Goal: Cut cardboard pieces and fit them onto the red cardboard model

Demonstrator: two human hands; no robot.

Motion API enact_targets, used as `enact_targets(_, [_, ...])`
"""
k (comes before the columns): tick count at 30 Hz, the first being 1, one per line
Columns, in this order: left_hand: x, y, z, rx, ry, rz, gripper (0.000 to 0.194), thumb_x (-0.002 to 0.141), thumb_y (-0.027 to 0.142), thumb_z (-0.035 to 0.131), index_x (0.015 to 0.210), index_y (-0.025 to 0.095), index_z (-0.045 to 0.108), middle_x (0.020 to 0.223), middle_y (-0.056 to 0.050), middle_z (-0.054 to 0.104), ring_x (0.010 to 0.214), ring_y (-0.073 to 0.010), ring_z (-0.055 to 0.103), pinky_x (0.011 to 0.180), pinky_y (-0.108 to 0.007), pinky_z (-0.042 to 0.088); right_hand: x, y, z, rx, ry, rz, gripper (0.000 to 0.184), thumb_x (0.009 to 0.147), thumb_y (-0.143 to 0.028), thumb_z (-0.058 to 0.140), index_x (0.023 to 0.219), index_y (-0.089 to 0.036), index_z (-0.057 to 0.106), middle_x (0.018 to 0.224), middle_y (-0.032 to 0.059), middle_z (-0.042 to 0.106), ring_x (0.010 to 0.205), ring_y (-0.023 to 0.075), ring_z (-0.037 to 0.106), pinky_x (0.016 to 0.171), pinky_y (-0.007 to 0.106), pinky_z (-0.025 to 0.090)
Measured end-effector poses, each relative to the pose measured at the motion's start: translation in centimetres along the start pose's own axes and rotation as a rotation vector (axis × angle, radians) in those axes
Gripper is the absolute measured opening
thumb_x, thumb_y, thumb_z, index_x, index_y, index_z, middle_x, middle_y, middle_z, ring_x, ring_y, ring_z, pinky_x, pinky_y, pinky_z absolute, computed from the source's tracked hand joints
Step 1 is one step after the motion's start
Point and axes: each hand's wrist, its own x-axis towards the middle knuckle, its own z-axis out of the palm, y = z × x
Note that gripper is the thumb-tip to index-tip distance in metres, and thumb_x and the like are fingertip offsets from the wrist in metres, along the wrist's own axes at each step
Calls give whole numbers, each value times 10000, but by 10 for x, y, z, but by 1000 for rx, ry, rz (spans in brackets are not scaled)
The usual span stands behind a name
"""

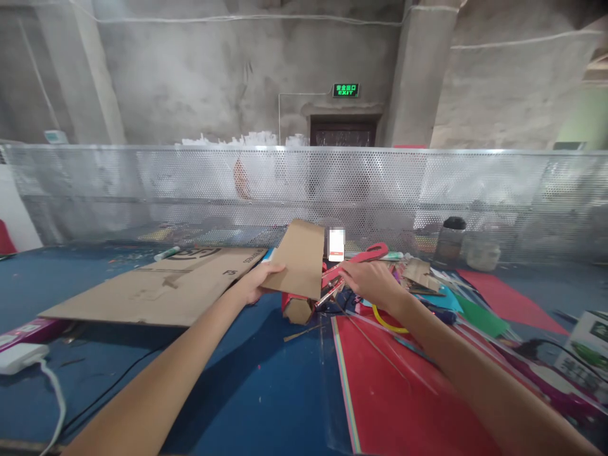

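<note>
My left hand (259, 283) grips the lower left edge of a brown cardboard piece (299, 259), which is folded or bent and tilted up. Under this piece sits a small six-sided cardboard form (298, 310) with red sides. Beside the cardboard's right edge, my right hand (373, 283) is closed on a long red tool (358, 258) with a loop-like far end; its exact kind is unclear. A thin silvery strip (327, 295) shows below the fingers, and I cannot tell whether it belongs to that tool.
A large cardboard sheet (156, 285) lies left on the blue table (228, 386). Red paper sheets (389, 392), a yellow ring (387, 323) and mixed craft scraps crowd the right. A lit phone (336, 246), a dark-lidded bottle (451, 237) and a perforated metal screen (199, 177) stand behind.
</note>
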Motion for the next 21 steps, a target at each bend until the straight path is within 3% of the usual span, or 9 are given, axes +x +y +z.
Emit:
enact_targets(2, [2, -1, -3, -2, 0, -9, 319, 657, 319, 855, 920, 205, 716, 840, -98, 769, 690, -240, 704, 647, -335, 535, -2, -8, 4, 56, -43, 35, 352, 1026, -362, 452, 1256, -190, 656, 842, 132, 749, 766, 281, 713, 691, 326, 449])
enact_targets(4, [2, 0, -5, -12, -16, 3, 312, 655, 316, 856, 909, 206, 712, 800, -85, 766, 663, -237, 700, 628, -327, 528, -5, -14, 11, 195, -49, 42, 460, 1014, -383, 480, 1424, -182, 543, 988, 153, 764, 888, 311, 730, 770, 371, 492])
enact_targets(6, [1, 1, -6, -21, -21, 12, 301, 663, 309, 849, 908, 195, 717, 812, -84, 772, 659, -232, 702, 607, -314, 524, -6, -19, 21, 421, -35, 39, 499, 1009, -385, 489, 1467, -186, 489, 1166, 154, 734, 1002, 296, 719, 864, 400, 507])
enact_targets(10, [-1, 7, -8, -49, 9, -10, 282, 688, 286, 828, 919, 151, 740, 874, -112, 782, 681, -227, 714, 602, -302, 533, -1, -26, 38, 861, 52, 154, 376, 951, -349, 565, 1306, -230, 595, 1082, 66, 742, 905, 215, 717, 851, 358, 532])
enact_targets(13, [-3, 13, -8, -113, 41, 69, 258, 706, 247, 804, 932, 138, 741, 899, -124, 787, 703, -228, 727, 633, -304, 549, 4, -28, 37, 1002, 222, 231, 253, 886, -329, 633, 1116, -227, 654, 983, 40, 721, 874, 206, 687, 782, 325, 537])
enact_targets(17, [-8, 20, -4, -216, 61, 187, 296, 736, 236, 780, 1016, 154, 727, 962, -111, 792, 765, -245, 745, 668, -329, 580, 4, -19, 25, 1043, 449, 244, 179, 889, -321, 620, 1036, -221, 635, 1010, 58, 667, 814, 192, 633, 713, 308, 536])
enact_targets(21, [-12, 24, -1, -244, 157, 261, 302, 738, 218, 785, 1024, 166, 706, 980, -92, 789, 749, -215, 736, 616, -289, 575, -4, -9, 21, 835, 526, 115, 82, 925, -297, 580, 921, -224, 616, 933, 51, 625, 759, 182, 593, 734, 328, 520])
